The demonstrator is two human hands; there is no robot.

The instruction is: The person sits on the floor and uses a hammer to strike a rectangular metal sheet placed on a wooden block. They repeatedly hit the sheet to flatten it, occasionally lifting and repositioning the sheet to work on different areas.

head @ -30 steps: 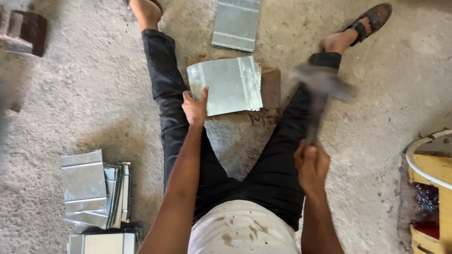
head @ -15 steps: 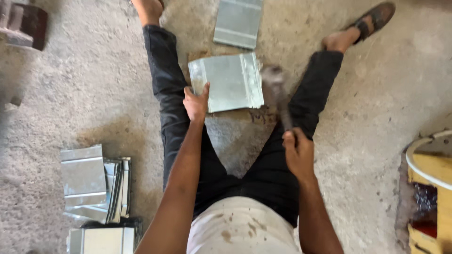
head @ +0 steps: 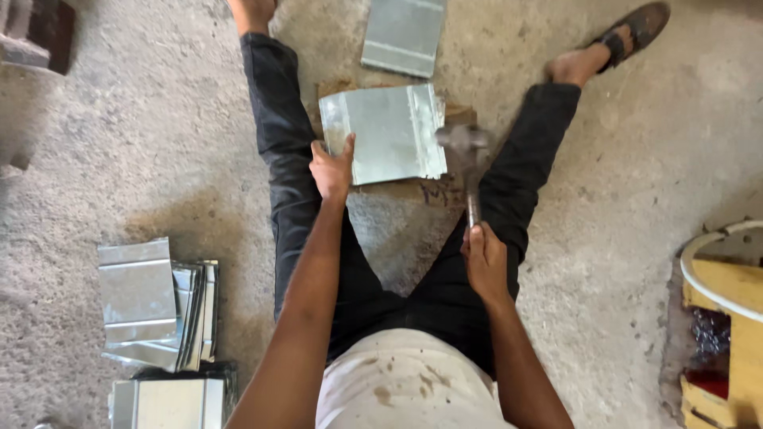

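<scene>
Hammering is in hand: right hand grips a hammer, its head over the metal sheet at three o'clock. Left hand pins the sheet's seven o'clock corner on the wooden block. Next blow needs aim along that edge.

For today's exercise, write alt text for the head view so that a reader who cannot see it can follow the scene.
A person sits on a concrete floor, legs apart: the left hand steadies a metal sheet on a block, and the right hand holds a hammer whose head is at the sheet's right edge. A stack of sheets lies to the left; another sheet lies beyond.
</scene>
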